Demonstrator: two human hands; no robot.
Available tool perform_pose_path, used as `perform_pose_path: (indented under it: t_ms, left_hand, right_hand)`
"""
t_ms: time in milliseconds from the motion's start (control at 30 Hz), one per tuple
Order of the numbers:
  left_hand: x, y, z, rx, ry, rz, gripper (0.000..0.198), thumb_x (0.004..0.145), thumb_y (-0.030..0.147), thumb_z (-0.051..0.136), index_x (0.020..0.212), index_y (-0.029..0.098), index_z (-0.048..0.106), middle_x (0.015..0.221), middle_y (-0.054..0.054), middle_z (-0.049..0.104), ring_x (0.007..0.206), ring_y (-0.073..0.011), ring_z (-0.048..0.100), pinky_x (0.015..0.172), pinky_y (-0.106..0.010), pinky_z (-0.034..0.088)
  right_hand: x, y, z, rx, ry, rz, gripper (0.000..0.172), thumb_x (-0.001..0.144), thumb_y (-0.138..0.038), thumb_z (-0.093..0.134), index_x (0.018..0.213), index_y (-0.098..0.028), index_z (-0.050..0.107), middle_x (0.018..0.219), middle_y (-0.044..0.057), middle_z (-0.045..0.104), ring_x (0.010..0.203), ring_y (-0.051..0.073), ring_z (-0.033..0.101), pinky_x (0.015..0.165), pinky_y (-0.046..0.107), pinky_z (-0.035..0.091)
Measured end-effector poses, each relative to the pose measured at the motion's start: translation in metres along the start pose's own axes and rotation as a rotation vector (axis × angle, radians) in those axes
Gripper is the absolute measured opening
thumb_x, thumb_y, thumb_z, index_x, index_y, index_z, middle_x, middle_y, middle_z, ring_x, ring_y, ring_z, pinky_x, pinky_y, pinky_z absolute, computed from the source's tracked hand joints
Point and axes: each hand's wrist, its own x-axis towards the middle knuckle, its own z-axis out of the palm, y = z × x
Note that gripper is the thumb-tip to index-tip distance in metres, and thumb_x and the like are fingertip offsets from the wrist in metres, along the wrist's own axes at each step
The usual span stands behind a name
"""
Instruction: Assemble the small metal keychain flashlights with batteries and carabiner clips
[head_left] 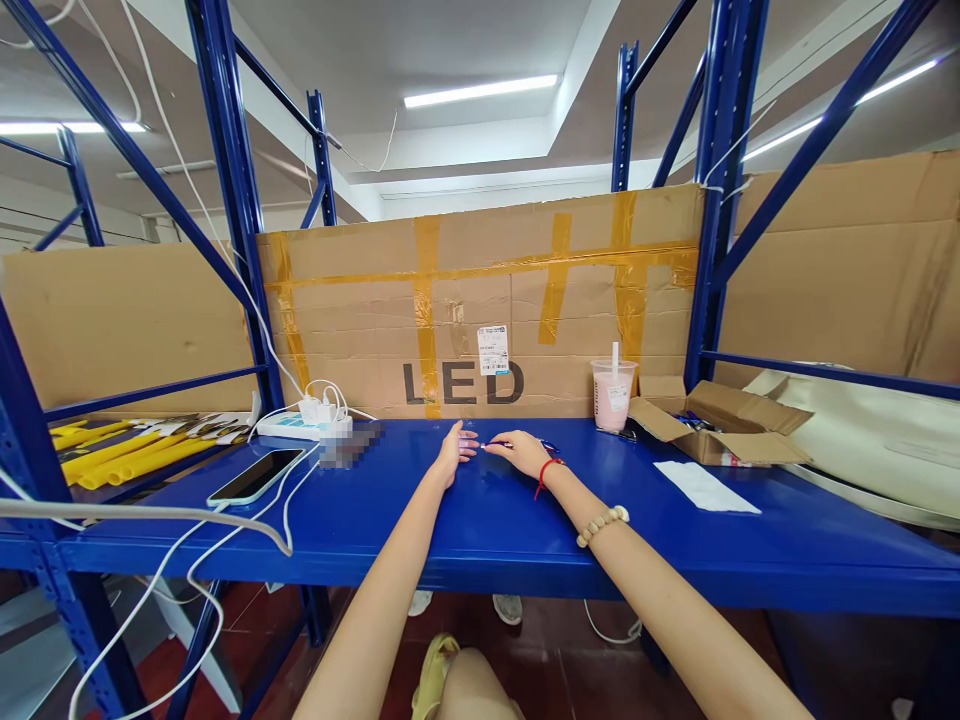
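Over the middle of the blue shelf, my left hand [453, 454] and my right hand [522, 453] face each other, a short gap apart. A slim dark pen [496, 444] is pinched in my right hand, its light tip pointing toward the left fingers. A small pale lilac tube [466, 444], possibly a pen part, lies in my left fingers, partly covered by them. Just behind my right hand, a dark blue piece [551, 446] rests on the shelf, too small to name.
To the right stand a pink drink cup [614, 395], an open carton [724, 425] and a white paper [706, 487]. On the left lie a phone [256, 476], a power strip [292, 425] with white cables, and yellow tubes [142, 455]. A cardboard panel [360, 340] closes the back.
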Motion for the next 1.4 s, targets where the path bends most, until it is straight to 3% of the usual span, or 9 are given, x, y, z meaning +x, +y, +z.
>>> perform_pose_path:
  t_ms: [167, 367, 567, 700, 967, 1400]
  left_hand:
    - [0.0, 0.0, 0.0, 0.007, -0.009, 0.004, 0.042, 0.087, 0.039, 0.027, 0.077, 0.012, 0.056, 0.07, -0.006, 0.061, 0.05, -0.0084, 0.048, 0.049, -0.019, 0.032]
    - [0.002, -0.003, -0.002, 0.023, -0.019, 0.015, 0.044, 0.087, 0.041, 0.027, 0.079, 0.012, 0.058, 0.077, -0.008, 0.063, 0.055, -0.0103, 0.051, 0.053, -0.02, 0.034]
    - [0.003, -0.004, -0.002, 0.038, -0.013, 0.021, 0.045, 0.087, 0.041, 0.026, 0.08, 0.011, 0.059, 0.076, -0.008, 0.063, 0.058, -0.0114, 0.053, 0.055, -0.021, 0.035]
    - [0.002, -0.003, -0.001, 0.038, -0.004, 0.024, 0.045, 0.087, 0.04, 0.026, 0.08, 0.011, 0.059, 0.076, -0.008, 0.063, 0.058, -0.0114, 0.053, 0.055, -0.021, 0.035]
    - [0.002, -0.004, 0.0, 0.04, -0.001, 0.02, 0.045, 0.087, 0.041, 0.025, 0.08, 0.011, 0.058, 0.075, -0.008, 0.062, 0.055, -0.0107, 0.051, 0.054, -0.021, 0.034]
    - [0.001, -0.004, -0.001, 0.077, -0.048, 0.034, 0.053, 0.087, 0.041, 0.022, 0.088, 0.011, 0.066, 0.087, -0.009, 0.064, 0.064, -0.0125, 0.053, 0.056, -0.021, 0.034]
  right_hand:
    - [-0.001, 0.0, -0.001, -0.014, -0.009, -0.005, 0.034, 0.082, -0.047, 0.046, 0.083, -0.023, 0.069, 0.086, 0.001, 0.067, 0.077, 0.015, 0.057, 0.064, 0.023, 0.037]
    - [-0.004, -0.003, -0.002, -0.022, -0.016, 0.04, 0.05, 0.085, -0.053, 0.034, 0.071, -0.021, 0.07, 0.069, 0.002, 0.065, 0.063, 0.012, 0.053, 0.057, 0.023, 0.032]
    - [-0.004, -0.005, -0.002, 0.008, 0.036, 0.016, 0.04, 0.077, -0.055, 0.048, 0.079, -0.019, 0.067, 0.077, 0.002, 0.065, 0.067, 0.013, 0.054, 0.057, 0.022, 0.034]
    - [-0.004, -0.004, -0.002, -0.014, 0.031, -0.022, 0.038, 0.081, -0.051, 0.044, 0.08, -0.021, 0.067, 0.08, 0.002, 0.066, 0.07, 0.013, 0.056, 0.061, 0.023, 0.036]
    - [-0.007, -0.011, -0.006, -0.084, 0.022, 0.056, 0.034, 0.078, -0.052, 0.048, 0.083, -0.026, 0.07, 0.087, 0.001, 0.068, 0.081, 0.018, 0.059, 0.064, 0.025, 0.038]
    - [-0.007, -0.01, -0.005, -0.085, 0.007, 0.036, 0.034, 0.079, -0.05, 0.047, 0.082, -0.024, 0.069, 0.086, 0.002, 0.067, 0.078, 0.017, 0.059, 0.063, 0.024, 0.039]
